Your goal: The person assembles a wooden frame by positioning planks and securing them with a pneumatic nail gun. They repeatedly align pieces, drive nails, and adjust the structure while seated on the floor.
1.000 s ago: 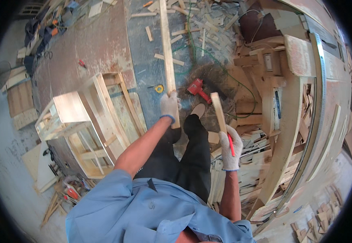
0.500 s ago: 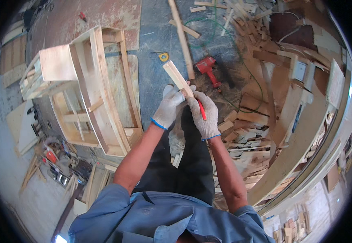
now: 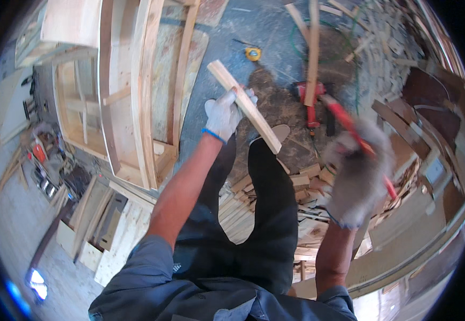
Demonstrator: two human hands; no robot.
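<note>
My left hand (image 3: 222, 116), in a white knit glove with a blue cuff, is closed around a short pale wooden batten (image 3: 259, 122). The batten slants over my legs, its upper end pointing away to the left. Out to the right, my gloved right hand (image 3: 359, 179) is smeared by motion. It grips a long, thin, red pencil-shaped stick (image 3: 346, 116), which sticks out at both ends of the fist; its exact kind is too blurred to tell. Beyond that hand a red nail gun (image 3: 311, 116) lies on the floor, partly covered by a long wooden strip (image 3: 312, 51).
An open wooden frame cabinet (image 3: 142, 96) stands on the left. A yellow tape measure (image 3: 253, 53) lies on the floor ahead. Wood offcuts (image 3: 310, 179) are heaped near my feet and along the right, beside large boards (image 3: 403, 262). Tools (image 3: 43, 179) clutter the far left.
My right hand has left the batten and swung right with the red stick. The left hand keeps holding the batten. My view has shifted, so the cabinet appears larger and nearer.
</note>
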